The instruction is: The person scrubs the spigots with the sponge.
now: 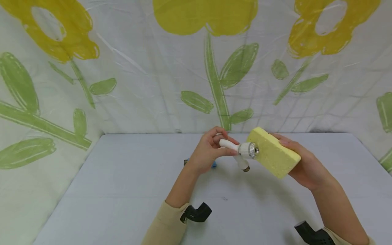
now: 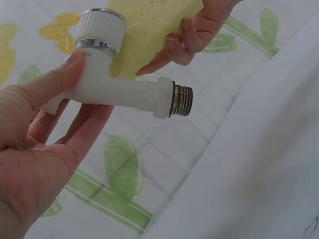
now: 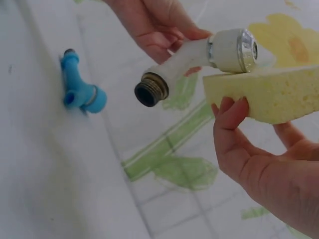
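My left hand (image 1: 211, 149) pinches a white plastic tap (image 2: 119, 92) between thumb and fingers, above the table. The tap has a ribbed knob with silver trim (image 2: 102, 30) and a brass threaded end (image 3: 152, 89). In my right hand (image 1: 306, 166) is a thick yellow sponge (image 1: 274, 153), gripped by its edges with the fingers bent round it. One face of the sponge is right at the tap's knob, and the two overlap in all three views. The tap's spout is partly hidden behind the left fingers in the left wrist view.
A blue tap (image 3: 79, 87) lies on the white table (image 1: 122, 190), mostly hidden behind the left hand in the head view. Behind the table's far edge hangs a white curtain (image 1: 137, 85) printed with yellow flowers and green leaves. Black cameras (image 1: 197, 212) sit at both wrists.
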